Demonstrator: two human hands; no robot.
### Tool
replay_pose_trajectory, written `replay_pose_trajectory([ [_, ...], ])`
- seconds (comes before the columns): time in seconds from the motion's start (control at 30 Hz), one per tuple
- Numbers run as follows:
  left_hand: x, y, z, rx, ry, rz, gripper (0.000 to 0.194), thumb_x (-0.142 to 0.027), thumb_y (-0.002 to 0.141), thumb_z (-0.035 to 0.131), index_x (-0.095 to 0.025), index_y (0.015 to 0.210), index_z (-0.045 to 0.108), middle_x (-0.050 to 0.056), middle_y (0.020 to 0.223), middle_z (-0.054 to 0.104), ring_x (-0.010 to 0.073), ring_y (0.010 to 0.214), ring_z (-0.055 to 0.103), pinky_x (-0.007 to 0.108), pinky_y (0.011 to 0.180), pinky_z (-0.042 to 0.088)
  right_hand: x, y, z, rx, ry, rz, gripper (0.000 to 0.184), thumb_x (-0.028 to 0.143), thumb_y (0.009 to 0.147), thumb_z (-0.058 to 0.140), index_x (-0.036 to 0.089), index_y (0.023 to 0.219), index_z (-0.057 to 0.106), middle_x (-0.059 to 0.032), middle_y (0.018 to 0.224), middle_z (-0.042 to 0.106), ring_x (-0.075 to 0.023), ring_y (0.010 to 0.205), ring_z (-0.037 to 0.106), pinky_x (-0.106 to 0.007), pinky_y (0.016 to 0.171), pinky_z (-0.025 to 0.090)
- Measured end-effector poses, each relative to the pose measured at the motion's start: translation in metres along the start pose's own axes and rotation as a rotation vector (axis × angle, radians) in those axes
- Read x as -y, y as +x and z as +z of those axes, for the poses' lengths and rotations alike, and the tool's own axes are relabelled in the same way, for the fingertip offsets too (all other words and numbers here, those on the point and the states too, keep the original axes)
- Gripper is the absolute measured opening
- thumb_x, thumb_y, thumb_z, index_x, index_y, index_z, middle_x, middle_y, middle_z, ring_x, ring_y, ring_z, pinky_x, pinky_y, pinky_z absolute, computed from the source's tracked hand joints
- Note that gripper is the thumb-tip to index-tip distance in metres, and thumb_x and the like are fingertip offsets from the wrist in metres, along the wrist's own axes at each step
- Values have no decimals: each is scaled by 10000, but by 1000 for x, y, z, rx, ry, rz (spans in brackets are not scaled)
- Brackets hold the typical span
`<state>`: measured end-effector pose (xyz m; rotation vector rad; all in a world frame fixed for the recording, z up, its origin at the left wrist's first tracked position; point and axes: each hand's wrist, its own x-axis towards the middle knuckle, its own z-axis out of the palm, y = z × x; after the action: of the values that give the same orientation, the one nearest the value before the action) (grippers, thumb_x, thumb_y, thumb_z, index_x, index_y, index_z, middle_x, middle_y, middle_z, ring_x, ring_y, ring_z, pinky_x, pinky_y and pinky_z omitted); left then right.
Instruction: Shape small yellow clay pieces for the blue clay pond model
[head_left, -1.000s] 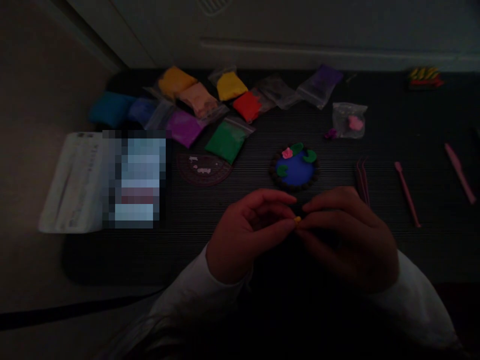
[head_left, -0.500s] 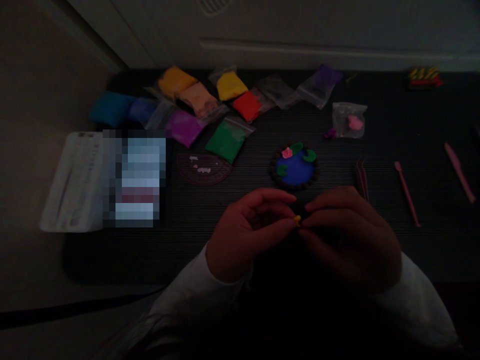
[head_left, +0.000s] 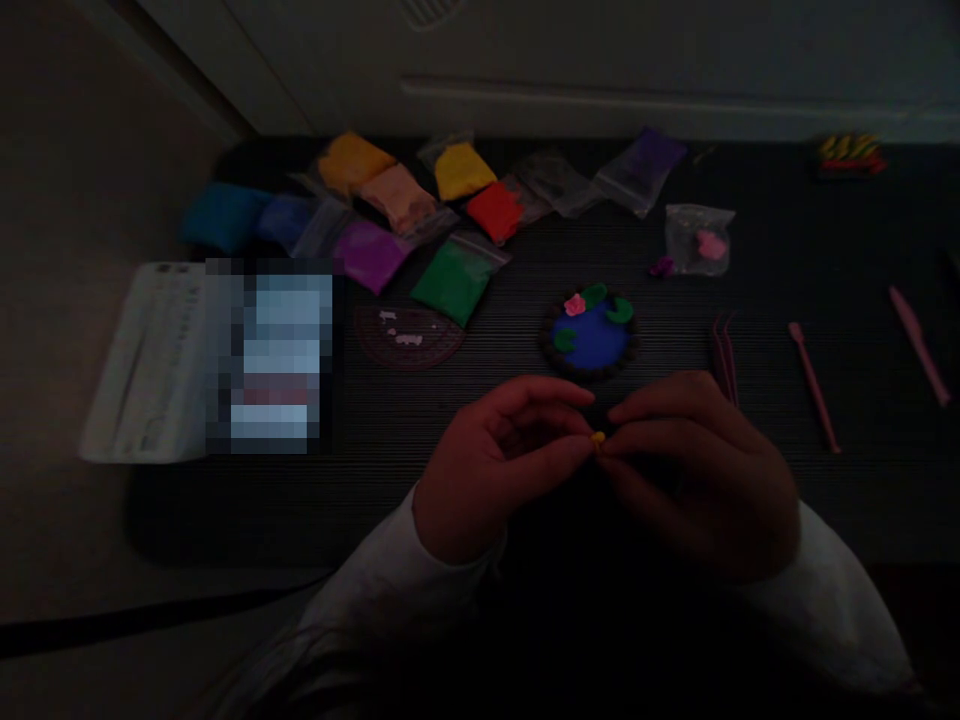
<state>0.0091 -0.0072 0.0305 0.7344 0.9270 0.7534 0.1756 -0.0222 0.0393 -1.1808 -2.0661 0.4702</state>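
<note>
A tiny piece of yellow clay (head_left: 598,438) is pinched between the fingertips of both hands. My left hand (head_left: 491,470) grips it from the left with thumb and index finger. From the right, the fingertips of my right hand (head_left: 709,470) close on the same piece, palm turned down. Just beyond the hands lies a small round clay pond (head_left: 590,340) with a dark beaded rim, a blue middle, green leaf shapes and a pink flower (head_left: 574,304). The exact shape of the yellow clay is partly hidden by the fingers.
Bags of coloured clay, such as a green bag (head_left: 452,282) and a purple bag (head_left: 641,170), lie at the back. Pink tweezers (head_left: 724,360), a pink stick tool (head_left: 815,390) and a pink knife (head_left: 919,345) are on the right. A half-round protractor (head_left: 409,342) lies left.
The yellow clay has turned slightly between the fingertips, and a bit more of it shows above them. Both hands stay almost in place.
</note>
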Motion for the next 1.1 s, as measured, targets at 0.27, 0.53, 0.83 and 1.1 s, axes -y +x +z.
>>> replay_pose_trajectory([
  [0.27,0,0,-2,46,-42,-35,238,-127,661,641,-239,869,614,-49,726,633,42,644,557,121,596,414,1,-4,-5,-8,86,48,192,129,663,597,194,840,556,-45,865,579,-175,813,548,-345,684,463],
  [0.53,-1,0,-1,73,-19,-27,249,-129,661,642,-235,884,609,-47,728,624,45,651,549,126,599,404,1,-2,-6,37,80,92,153,134,703,573,176,850,588,-48,860,576,-154,814,549,-305,700,469],
  [0.83,2,0,-3,95,-20,-28,255,-148,677,633,-249,909,599,-44,754,623,50,673,550,142,622,406,1,-1,-7,42,133,102,135,128,683,594,152,816,595,-49,839,580,-139,794,548,-280,700,460],
  [1.1,2,1,-2,86,-22,-36,269,-143,662,647,-240,907,596,-45,765,635,49,699,563,138,657,414,2,-1,-5,31,116,105,158,143,684,598,148,842,600,-55,835,584,-148,796,551,-293,705,462],
])
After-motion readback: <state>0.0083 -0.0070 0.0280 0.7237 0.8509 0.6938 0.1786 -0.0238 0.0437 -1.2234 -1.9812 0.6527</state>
